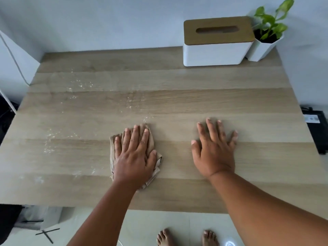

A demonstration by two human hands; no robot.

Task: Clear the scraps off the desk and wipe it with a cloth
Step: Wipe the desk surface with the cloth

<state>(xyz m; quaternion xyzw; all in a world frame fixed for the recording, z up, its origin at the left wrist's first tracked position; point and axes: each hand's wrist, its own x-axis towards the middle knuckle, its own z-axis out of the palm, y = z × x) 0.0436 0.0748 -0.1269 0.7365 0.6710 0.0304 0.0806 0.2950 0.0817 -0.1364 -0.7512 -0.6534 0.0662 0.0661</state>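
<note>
I am seeing the desk [177,96] showing pale oak-toned wood in broad lengthwise bands, light and darker beige alternating, with whitish wet speckles [79,84] glinting toward its left. The cloth [150,139] is reading tan, nearly matching the wood. The tissue box [213,54] is showing white under a brown wooden lid; the plant [271,20] is showing bright green in a white pot [260,50].

Cloth [152,142] on desk [177,96] (near front).
</note>
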